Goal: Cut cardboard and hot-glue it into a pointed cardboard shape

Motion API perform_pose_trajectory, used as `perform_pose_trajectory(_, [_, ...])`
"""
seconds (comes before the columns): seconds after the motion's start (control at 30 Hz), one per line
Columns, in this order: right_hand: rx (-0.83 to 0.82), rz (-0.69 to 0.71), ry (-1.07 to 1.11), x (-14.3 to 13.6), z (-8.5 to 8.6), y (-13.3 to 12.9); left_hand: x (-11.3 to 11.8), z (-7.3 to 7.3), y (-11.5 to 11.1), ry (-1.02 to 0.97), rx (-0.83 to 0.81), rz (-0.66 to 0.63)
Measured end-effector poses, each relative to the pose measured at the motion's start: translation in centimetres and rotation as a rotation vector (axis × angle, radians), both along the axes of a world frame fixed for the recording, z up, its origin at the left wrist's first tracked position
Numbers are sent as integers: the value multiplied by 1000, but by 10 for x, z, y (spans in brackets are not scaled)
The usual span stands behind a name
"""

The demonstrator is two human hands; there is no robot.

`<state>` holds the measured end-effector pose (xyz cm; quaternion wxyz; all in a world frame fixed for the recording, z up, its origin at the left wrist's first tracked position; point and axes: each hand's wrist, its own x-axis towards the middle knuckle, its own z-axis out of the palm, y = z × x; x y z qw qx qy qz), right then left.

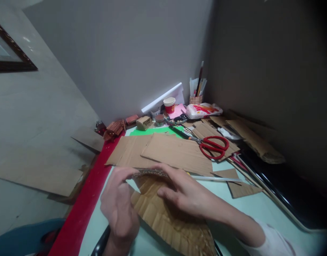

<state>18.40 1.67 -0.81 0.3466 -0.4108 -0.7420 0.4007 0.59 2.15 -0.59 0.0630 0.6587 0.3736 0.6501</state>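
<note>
A curved, creased piece of corrugated cardboard (160,217) stands over the pale green table surface, bent toward me. My left hand (119,206) is closed on its far left edge, fingers curled round the rim. On the inner face rests the thumb of my right hand (179,192), while its fingers wrap over the far edge. A dark handle-like thing (101,242) shows beside my left wrist; its kind is hidden. Just beyond my hands lie flat cardboard sheets (176,151). Red-handled scissors (214,146) and a black-handled tool (179,132) lie there too.
A shiny black flat object (280,188) lies at the right, near cardboard scraps (243,192). Along the wall stand a red paper cup (169,105), a brush holder (196,99) and a tissue pack (203,110). A red strip (83,209) borders the table's left edge.
</note>
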Motion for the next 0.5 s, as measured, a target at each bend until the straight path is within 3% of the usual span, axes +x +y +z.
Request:
perform_pose_trajectory(0.07, [34, -38, -13, 0, -2, 0, -1, 2, 3, -84, -36, -5])
perform_pose_trajectory(0.23, [252, -203, -68, 4, -6, 1, -4, 17, 15, -550, -31, 58])
perform_pose_trajectory(0.37, [604, -321, -77, 7, -3, 1, -7, 24, 19, -620, 44, 148])
perform_pose_trajectory(0.5, [995, -403, -50, 12, 4, -3, -9, 19, 12, -515, -139, 218])
